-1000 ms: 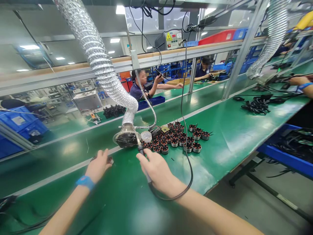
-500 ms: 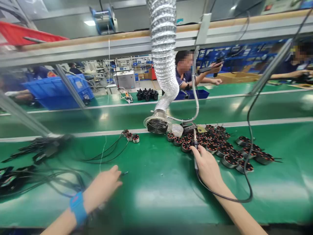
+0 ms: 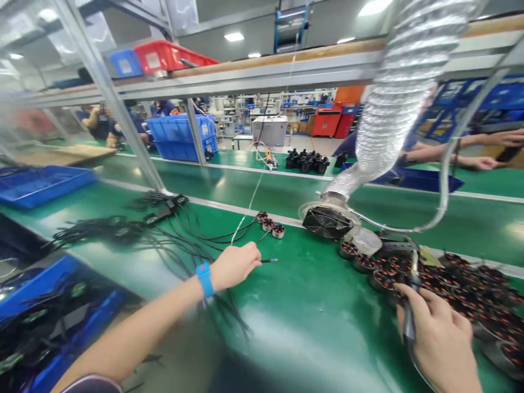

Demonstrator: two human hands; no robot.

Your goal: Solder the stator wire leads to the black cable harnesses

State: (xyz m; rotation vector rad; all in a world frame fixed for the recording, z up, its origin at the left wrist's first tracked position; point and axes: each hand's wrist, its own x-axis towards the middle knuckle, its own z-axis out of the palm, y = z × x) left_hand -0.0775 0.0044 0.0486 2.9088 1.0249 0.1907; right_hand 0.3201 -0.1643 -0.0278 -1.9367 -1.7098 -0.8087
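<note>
My left hand (image 3: 237,266), with a blue wristband, is closed on a black cable (image 3: 269,260), whose thin tip sticks out past the fingertips to the right. Just beyond it, three small round motor stators (image 3: 278,231) with copper windings sit close together, dark cables running left from them. On the right, my right hand (image 3: 440,333) grips a soldering iron (image 3: 409,322), its metal tip pointing up and away. The iron's tip is over a large group of similar motor stators (image 3: 385,279), close to a white cup (image 3: 366,241).
A fume fan (image 3: 327,221) on a silver duct (image 3: 403,87) stands at centre right. Loose black cables (image 3: 164,240) spread across the green bench at left. A blue bin (image 3: 61,322) sits lower left. A metal post (image 3: 110,98) rises at left; co-workers sit beyond.
My view has swung left, bringing the blue bin at lower left into sight. My left hand, still holding the cable, has moved forward towards the three stators. My right hand keeps the iron.
</note>
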